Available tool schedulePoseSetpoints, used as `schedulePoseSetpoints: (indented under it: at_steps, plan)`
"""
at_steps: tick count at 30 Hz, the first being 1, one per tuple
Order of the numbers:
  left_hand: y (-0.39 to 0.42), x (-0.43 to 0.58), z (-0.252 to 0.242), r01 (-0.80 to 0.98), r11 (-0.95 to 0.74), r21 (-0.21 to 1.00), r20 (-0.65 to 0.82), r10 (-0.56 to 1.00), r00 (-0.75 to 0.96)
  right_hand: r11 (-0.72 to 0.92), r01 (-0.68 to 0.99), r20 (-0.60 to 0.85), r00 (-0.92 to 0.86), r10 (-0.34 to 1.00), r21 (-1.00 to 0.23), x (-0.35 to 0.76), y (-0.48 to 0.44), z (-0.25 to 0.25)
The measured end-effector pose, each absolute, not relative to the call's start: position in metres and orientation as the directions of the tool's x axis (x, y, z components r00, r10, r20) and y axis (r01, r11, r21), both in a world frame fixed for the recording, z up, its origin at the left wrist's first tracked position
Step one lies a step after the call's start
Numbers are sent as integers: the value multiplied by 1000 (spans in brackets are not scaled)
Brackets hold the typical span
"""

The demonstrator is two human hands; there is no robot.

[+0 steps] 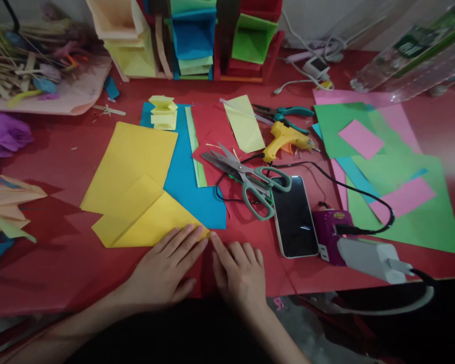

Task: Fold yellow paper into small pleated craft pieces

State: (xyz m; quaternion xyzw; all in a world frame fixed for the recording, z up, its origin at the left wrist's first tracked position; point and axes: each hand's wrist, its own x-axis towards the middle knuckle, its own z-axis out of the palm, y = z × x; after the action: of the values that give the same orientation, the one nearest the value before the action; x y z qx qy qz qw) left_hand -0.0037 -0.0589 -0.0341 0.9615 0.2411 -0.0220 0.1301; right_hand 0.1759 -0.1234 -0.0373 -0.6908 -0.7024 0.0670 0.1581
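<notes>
A folded yellow paper sheet point(151, 220) lies near the table's front edge, with a crease running across it. My left hand point(170, 263) rests flat on its lower right part, fingers stretched out. At the paper's right corner, the index fingertip of my right hand point(238, 273) touches the tip, while its other fingers curl loosely over the table with nothing in them. A second yellow sheet point(132, 156) sits behind the folded one and partly under it. Blue paper point(185, 187) shows beside and beneath them.
Scissors point(246, 177) lie partly open against a phone point(296, 217). Behind are a yellow glue gun point(284, 139) and pliers point(288, 112). A purple power adapter point(331, 232) with cables stands right, near green paper point(413, 202). Coloured paper boxes point(195, 38) line the back.
</notes>
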Motion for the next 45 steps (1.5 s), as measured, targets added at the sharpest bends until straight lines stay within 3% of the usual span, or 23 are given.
schedulePoseSetpoints:
  at_steps: [5,11,15,25,36,42,45]
  plan:
    - [-58,-4,-34,485,-832,267,-106,475,873,-70,867,104,138,985,-494,182,-116,-36]
    - [-59,-3,-38,493,-823,284,-93,488,868,-184,816,-35,198,980,-549,181,-103,-28]
    - [-58,-3,-36,493,-821,286,-87,490,867,-207,806,-76,199,977,-554,182,-98,-24]
    - [-58,0,-30,530,-793,301,-109,524,845,-165,900,29,192,981,-403,176,-96,-30]
    - [-60,-1,-31,530,-793,298,-111,523,845,-164,907,7,181,983,-387,177,-93,-27]
    - [-59,0,-31,520,-800,300,-117,510,852,-174,805,-17,200,980,-567,187,-101,-26]
    - [-60,1,-29,534,-783,319,-117,526,842,-68,802,71,137,988,-594,192,-114,-30]
